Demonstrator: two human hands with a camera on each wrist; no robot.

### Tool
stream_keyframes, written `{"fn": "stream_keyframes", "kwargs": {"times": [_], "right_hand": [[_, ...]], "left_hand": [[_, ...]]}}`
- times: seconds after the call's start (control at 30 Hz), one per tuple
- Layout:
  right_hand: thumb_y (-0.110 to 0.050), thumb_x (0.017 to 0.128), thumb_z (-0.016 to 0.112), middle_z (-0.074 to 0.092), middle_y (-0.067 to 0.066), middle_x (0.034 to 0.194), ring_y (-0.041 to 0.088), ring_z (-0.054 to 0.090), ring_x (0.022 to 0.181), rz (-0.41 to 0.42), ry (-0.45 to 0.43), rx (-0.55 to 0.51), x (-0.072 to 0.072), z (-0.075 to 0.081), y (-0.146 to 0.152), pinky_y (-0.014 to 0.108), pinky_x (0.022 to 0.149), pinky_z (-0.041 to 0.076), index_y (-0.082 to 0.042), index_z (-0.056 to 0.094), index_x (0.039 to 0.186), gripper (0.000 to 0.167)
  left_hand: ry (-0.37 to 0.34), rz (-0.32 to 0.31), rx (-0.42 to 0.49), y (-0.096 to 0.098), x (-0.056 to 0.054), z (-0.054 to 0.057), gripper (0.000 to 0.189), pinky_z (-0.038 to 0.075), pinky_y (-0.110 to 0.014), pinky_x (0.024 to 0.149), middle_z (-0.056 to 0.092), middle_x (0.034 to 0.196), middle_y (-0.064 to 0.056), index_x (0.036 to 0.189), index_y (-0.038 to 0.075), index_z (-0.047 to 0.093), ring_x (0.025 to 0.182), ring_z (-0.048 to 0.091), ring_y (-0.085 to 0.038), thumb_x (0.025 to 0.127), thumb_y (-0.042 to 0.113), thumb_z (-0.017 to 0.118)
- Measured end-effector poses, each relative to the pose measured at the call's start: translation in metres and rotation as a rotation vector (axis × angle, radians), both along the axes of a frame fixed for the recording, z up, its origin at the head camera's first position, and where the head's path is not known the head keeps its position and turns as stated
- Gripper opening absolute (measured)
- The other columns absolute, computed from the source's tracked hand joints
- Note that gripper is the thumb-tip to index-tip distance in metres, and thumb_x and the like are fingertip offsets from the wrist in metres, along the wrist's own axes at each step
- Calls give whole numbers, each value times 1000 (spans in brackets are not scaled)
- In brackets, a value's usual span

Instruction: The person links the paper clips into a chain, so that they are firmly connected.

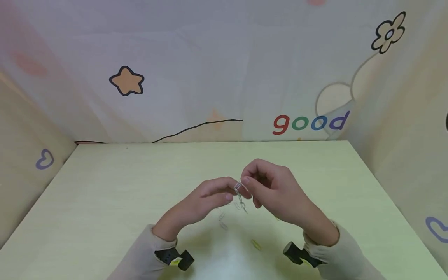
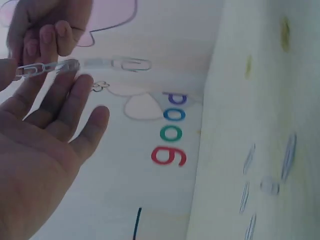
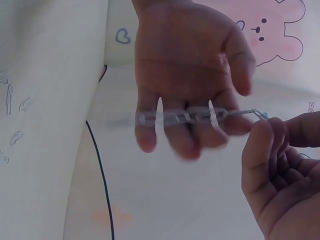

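Observation:
My right hand [image 1: 280, 190] pinches the top of a short chain of linked silver paper clips [image 1: 240, 196] between thumb and fingertips. The chain hangs down from that pinch. Close by on the left is my left hand [image 1: 206, 196], its fingers extended and its thumb apart from them. In the right wrist view, the blurred paper clip chain [image 3: 217, 113] crosses in front of the left hand's fingers [image 3: 182, 145]; whether they touch it I cannot tell. The left wrist view shows the last paper clip [image 2: 136, 64] of the chain beyond the left fingertips.
Loose silver paper clips [image 1: 223, 221] lie on the pale table [image 1: 140, 175] below the hands. Nearer me is a yellow paper clip [image 1: 256, 244]; another yellow clip [image 1: 276, 218] lies partly behind the right hand. A printed cloth wall [image 1: 210, 70] stands behind the table.

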State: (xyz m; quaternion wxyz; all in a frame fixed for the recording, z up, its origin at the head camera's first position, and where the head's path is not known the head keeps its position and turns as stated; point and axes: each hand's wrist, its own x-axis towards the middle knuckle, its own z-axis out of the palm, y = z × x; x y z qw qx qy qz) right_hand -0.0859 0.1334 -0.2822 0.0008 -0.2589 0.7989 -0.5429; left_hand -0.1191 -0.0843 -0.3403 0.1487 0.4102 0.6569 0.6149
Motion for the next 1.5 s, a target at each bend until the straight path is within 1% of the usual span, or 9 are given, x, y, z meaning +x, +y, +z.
{"fn": "stream_keyframes", "kwargs": {"times": [0.17, 0.27, 0.37, 0.47, 0.67, 0.93, 1.13, 1.27, 1.5], "right_hand": [[-4, 99, 62, 58, 0, 74, 19, 55, 53, 6, 79, -1, 1, 1, -3, 31, 48, 47, -10, 63, 93, 9], [-1, 99, 61, 56, -1, 71, 18, 55, 52, 20, 128, -23, 1, 0, -4, 30, 48, 46, -11, 63, 93, 11], [2, 98, 60, 53, -3, 68, 16, 54, 52, 37, 185, -29, 0, -1, -5, 29, 47, 45, -11, 62, 94, 13], [5, 97, 61, 54, -4, 71, 14, 55, 53, 63, 252, -24, -2, -2, -5, 28, 46, 45, -10, 62, 95, 15], [9, 94, 63, 56, -2, 78, 11, 55, 55, 88, 323, 4, -5, -4, 3, 27, 48, 48, -10, 64, 98, 19], [1, 96, 66, 60, -3, 79, 13, 58, 60, -44, 154, 225, -9, -11, 33, 29, 55, 52, -11, 68, 101, 14], [-1, 96, 66, 62, -3, 83, 14, 59, 63, -88, 28, 350, -19, -30, 58, 29, 58, 53, -11, 68, 106, 15], [-3, 96, 66, 60, -2, 82, 14, 56, 60, -79, -36, 426, -25, -49, 73, 29, 55, 50, -13, 67, 108, 15], [-5, 94, 68, 56, -1, 78, 14, 53, 57, 32, -202, 520, -30, -86, 90, 28, 53, 46, -11, 68, 111, 18]], "left_hand": [[-123, -39, 140, 2, 5, 5, 25, 51, -45, 93, 66, 89, -12, 97, -4, 61, 87, 67, -28, 105, 14, 47], [-160, -13, 163, 1, 8, 7, 23, 55, -34, 71, 55, 73, -6, 93, -6, 60, 65, 54, -16, 104, 11, 48], [-190, 20, 166, -1, 8, 9, 22, 38, -23, 49, 39, 61, -1, 92, -6, 60, 53, 31, -13, 101, 11, 50], [-202, 41, 167, -5, 7, 11, 22, 21, -23, 45, 33, 56, 0, 91, -7, 61, 49, 21, -14, 99, 11, 52], [-166, 106, 135, -12, 5, 15, 20, 20, -24, 46, 36, 56, 2, 93, -5, 66, 48, 21, -13, 98, 11, 55], [-74, 165, 114, -21, 0, 20, 17, 20, -24, 46, 36, 59, 2, 96, -4, 69, 47, 22, -14, 98, 7, 56], [-29, 223, 76, -27, -1, 24, 14, 22, -24, 47, 50, 68, 1, 97, -2, 71, 50, 25, -14, 98, 5, 58], [-10, 254, 53, -31, -2, 26, 15, 24, -25, 48, 47, 65, 0, 98, -1, 72, 51, 27, -15, 98, 4, 58], [-3, 272, 76, -40, -3, 32, 14, 21, -25, 47, 47, 66, -2, 97, -4, 69, 47, 21, -16, 98, 4, 57]]}}
